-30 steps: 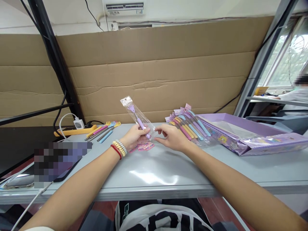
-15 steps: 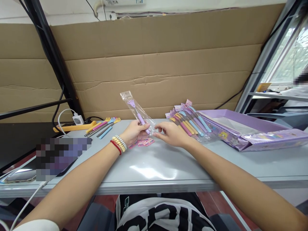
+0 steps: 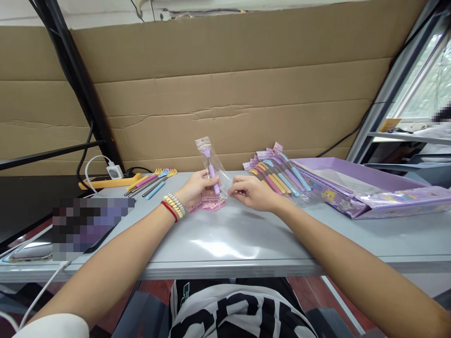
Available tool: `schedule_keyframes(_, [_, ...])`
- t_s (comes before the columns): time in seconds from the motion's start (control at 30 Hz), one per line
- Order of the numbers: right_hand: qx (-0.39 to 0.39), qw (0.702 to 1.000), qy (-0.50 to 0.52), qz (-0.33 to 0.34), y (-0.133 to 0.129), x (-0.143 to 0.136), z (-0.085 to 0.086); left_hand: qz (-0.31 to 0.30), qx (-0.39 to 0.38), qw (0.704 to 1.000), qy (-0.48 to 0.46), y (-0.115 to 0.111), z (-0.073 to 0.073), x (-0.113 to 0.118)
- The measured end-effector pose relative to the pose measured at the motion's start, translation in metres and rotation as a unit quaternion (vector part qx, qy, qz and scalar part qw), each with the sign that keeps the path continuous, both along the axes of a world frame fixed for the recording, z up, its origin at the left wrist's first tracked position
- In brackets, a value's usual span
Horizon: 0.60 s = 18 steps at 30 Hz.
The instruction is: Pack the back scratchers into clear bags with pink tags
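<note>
A clear plastic bag (image 3: 220,168) with a purple claw-headed stick (image 3: 212,170) inside stands nearly upright over the grey table (image 3: 211,239). My left hand (image 3: 200,188) is closed round the stick and the bag's lower left side. The fingers of my right hand (image 3: 250,191) are pinched at the bag's lower right edge. Below my hands lie small pink cards (image 3: 213,203), partly covered by my left hand. To the right is a fanned pile of bagged sticks (image 3: 280,173) in yellow, purple, pink and blue, with pink tops.
Several loose claw-headed sticks (image 3: 151,182) lie at the left, near a yellow power strip (image 3: 105,182) and white charger (image 3: 114,171). A purple box (image 3: 366,202) sits right. Cardboard (image 3: 229,94) stands behind; a dark device (image 3: 95,225) lies front left.
The bag and its purple stick have turned more upright and shifted slightly right. My right hand's fingers have closed in on the bag's edge. The camera view has shifted a little.
</note>
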State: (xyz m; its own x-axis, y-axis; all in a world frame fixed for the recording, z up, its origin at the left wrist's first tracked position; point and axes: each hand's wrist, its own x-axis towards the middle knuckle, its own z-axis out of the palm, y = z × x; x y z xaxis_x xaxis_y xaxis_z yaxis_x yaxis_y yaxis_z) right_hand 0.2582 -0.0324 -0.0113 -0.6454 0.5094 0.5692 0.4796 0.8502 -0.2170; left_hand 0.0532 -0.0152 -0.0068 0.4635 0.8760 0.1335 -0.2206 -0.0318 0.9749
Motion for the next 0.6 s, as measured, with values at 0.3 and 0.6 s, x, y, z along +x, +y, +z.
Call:
schedule_keyframes(0.3, [-0.08, 0.997, 0.011, -0.006, -0.001, -0.013, -0.003, 0.028, 0.014, 0.999, 0.003, 0.002, -0.002, 0.003])
schedule_keyframes(0.6, [-0.104, 0.993, 0.046, 0.023, -0.01, -0.011, 0.003, 0.037, 0.012, 0.999, 0.001, 0.001, -0.004, 0.004])
